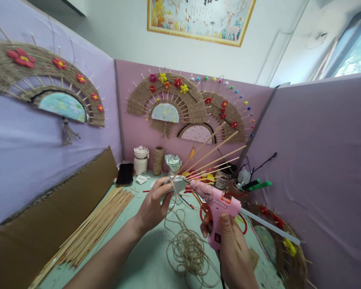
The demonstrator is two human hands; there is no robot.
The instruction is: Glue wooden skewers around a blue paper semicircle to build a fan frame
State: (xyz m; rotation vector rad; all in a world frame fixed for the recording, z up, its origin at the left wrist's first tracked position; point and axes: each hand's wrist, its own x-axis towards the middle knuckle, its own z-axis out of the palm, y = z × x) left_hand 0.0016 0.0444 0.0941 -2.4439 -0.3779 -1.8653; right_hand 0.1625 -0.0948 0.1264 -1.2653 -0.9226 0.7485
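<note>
My left hand [155, 202] is closed on a small pale fan base [178, 184], from which several thin wooden sticks [218, 150] spread up and to the right. A strand of twine runs over this base by my fingers and down to a loose tangle of twine [189, 251] on the table. Wrapped round the handle of a pink hot glue gun [218, 204] is my right hand [233, 245]. The gun's nozzle points left and meets or nearly meets the base where the sticks begin. A translucent glue stick [270, 225] juts from its back.
On the left, a bundle of wooden sticks [93, 224] lies beside a cardboard strip [57, 200]. A white-lidded jar [141, 159], a twine spool [158, 160] and a black tray [125, 173] stand behind. Red-handled scissors [205, 212] lie behind the gun. Finished woven fans [168, 90] hang on the partitions.
</note>
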